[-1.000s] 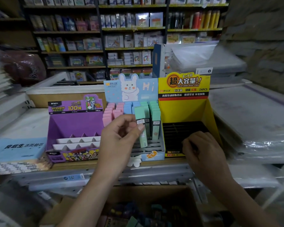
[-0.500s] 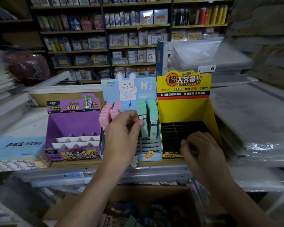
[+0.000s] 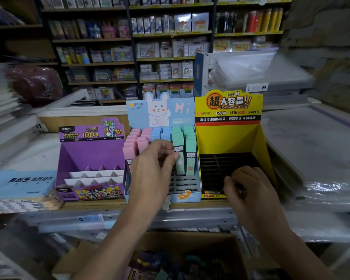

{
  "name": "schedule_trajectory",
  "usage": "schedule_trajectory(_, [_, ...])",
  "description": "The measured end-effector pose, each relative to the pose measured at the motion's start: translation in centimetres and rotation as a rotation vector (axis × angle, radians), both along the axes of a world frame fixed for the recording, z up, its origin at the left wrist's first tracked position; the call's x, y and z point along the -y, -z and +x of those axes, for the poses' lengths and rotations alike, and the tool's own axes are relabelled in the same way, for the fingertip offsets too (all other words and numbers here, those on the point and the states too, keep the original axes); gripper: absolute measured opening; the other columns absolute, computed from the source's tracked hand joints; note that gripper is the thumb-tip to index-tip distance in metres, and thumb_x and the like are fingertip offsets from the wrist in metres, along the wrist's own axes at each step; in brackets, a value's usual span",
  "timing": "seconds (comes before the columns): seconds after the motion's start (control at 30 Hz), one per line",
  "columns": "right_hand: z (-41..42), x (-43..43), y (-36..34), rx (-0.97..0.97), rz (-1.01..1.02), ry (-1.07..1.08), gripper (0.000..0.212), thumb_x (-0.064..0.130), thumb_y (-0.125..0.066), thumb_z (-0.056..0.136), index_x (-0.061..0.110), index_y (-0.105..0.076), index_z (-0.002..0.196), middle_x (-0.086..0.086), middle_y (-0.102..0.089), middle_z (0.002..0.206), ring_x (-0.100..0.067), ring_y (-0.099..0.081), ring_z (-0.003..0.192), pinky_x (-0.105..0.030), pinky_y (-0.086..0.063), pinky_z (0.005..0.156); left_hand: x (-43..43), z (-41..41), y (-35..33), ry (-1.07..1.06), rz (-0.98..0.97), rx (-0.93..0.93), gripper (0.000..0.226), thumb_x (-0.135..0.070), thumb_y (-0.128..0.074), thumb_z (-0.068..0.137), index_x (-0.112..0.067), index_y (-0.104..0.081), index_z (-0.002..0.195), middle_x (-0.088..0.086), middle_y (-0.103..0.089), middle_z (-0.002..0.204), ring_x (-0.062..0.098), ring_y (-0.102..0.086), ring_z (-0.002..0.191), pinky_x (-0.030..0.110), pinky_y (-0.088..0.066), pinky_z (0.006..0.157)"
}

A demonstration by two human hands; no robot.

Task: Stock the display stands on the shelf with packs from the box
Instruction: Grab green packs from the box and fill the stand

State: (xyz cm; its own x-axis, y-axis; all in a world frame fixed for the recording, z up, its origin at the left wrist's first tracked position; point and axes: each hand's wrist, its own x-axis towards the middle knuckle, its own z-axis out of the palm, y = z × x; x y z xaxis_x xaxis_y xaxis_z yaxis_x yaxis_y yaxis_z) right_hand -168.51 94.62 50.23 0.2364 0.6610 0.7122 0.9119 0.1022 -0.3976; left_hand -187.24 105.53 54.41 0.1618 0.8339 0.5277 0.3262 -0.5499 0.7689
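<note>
Three display stands sit side by side on the shelf: a purple stand with bare white tiers, a light-blue rabbit stand filled with pink, blue and green packs, and a yellow stand with a black slotted grid. My left hand pinches an upright green pack standing in the blue stand's grid. My right hand is curled over the front of the yellow stand's grid; a small dark item shows between its fingers. The cardboard box with mixed packs lies below the shelf.
Stacks of plastic-wrapped sheets lie to the right, a blue paper pad pack to the left. Tall shelves of stationery stand behind. A metal shelf edge runs between the stands and the box.
My left hand has lowered the green pack from above the blue stand down into its slot beside the other green packs. My right hand has stayed at the yellow stand's front.
</note>
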Motion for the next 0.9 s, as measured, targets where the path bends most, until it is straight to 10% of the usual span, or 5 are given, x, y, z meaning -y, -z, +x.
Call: schedule_trajectory(0.9, [-0.4,0.3,-0.6,-0.007,-0.034,0.04,0.024,0.007,-0.07,0.088,0.009,-0.063,0.065,0.003,-0.057,0.07,-0.018,-0.05,0.07,-0.036,-0.046,0.058,-0.1,0.0,1.2,-0.026,0.047,-0.138,0.011,-0.018,-0.073,0.093,-0.026,-0.066,0.097,-0.022,-0.066,0.082,-0.012,-0.062,0.084,0.004,-0.046,0.072])
